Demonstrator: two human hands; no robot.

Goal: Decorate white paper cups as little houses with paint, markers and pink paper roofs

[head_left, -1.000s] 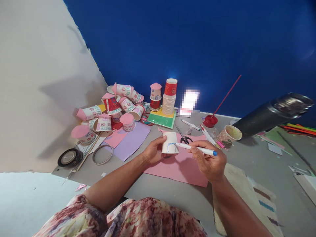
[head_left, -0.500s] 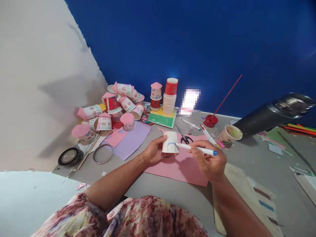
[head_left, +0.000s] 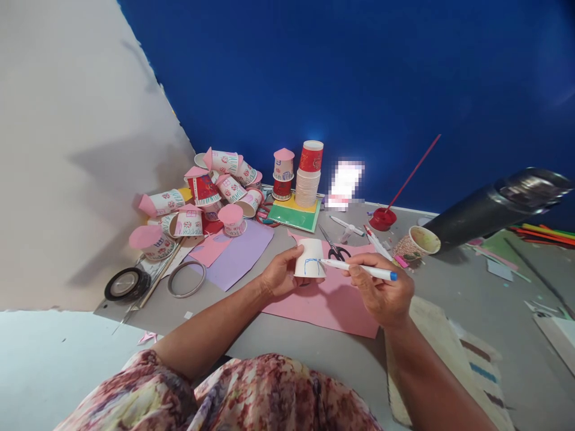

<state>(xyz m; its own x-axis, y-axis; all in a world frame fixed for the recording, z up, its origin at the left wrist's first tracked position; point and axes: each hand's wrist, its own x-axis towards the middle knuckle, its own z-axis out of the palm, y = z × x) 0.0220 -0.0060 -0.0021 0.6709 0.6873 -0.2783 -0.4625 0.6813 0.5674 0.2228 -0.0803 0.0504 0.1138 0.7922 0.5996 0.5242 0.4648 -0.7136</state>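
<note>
My left hand (head_left: 281,274) grips a small white paper cup (head_left: 309,258), held upside down over a pink paper sheet (head_left: 330,305). A blue outline is drawn on the cup's side. My right hand (head_left: 381,290) holds a white marker with a blue end cap (head_left: 359,269), its tip touching the cup's right side at the blue line. Both hands hover just above the grey table (head_left: 278,344).
A pile of decorated paper cups with pink lids (head_left: 202,191) lies at back left beside a stack of plain cups (head_left: 308,179). Scissors (head_left: 335,248), tape rolls (head_left: 128,284), purple paper (head_left: 240,254), a red paint dish (head_left: 381,219) and a dark cylinder (head_left: 494,206) surround the hands.
The marker tip has shifted slightly along the blue line on the cup. Otherwise both hands stay in place.
</note>
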